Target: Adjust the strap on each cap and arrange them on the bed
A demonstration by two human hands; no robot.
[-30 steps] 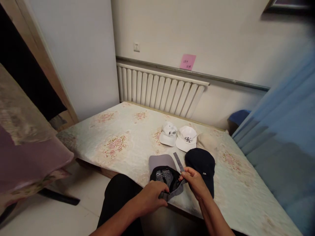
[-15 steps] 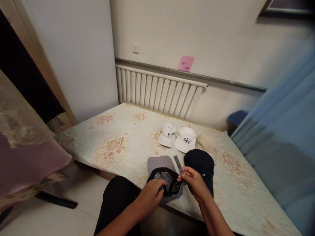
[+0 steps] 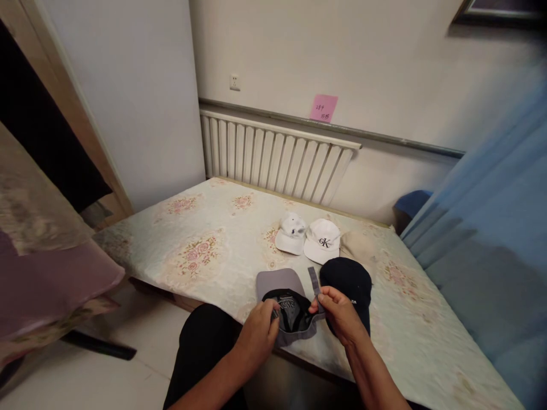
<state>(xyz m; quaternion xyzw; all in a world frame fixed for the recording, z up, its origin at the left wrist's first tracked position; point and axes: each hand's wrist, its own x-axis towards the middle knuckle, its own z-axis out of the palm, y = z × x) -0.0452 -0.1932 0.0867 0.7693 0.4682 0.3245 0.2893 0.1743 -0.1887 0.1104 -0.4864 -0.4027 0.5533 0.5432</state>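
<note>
A grey baseball cap (image 3: 280,280) lies upside down at the bed's near edge, its brim pointing away and its dark lining showing. My left hand (image 3: 260,330) is closed on the cap's left rim. Opposite it, my right hand (image 3: 337,313) pinches the back strap (image 3: 314,280), whose free end sticks up past the fingers. Just right of the grey cap is a black cap (image 3: 346,279), partly behind my right hand. Farther back sit a white cap with a small dark emblem (image 3: 290,234), a white cap with CK lettering (image 3: 322,242) and a beige cap (image 3: 358,246).
The caps rest on a bed with a floral cover (image 3: 222,228). Behind it are a white radiator (image 3: 277,154) and a pink note (image 3: 323,108) on the wall. A blue curtain (image 3: 491,228) hangs at right. Clothes (image 3: 47,245) hang at left, and my knee (image 3: 205,341) is below.
The strap's free end has shifted slightly right and stands more upright. My left hand has moved a little up and left along the rim, and both hands still hold the grey cap.
</note>
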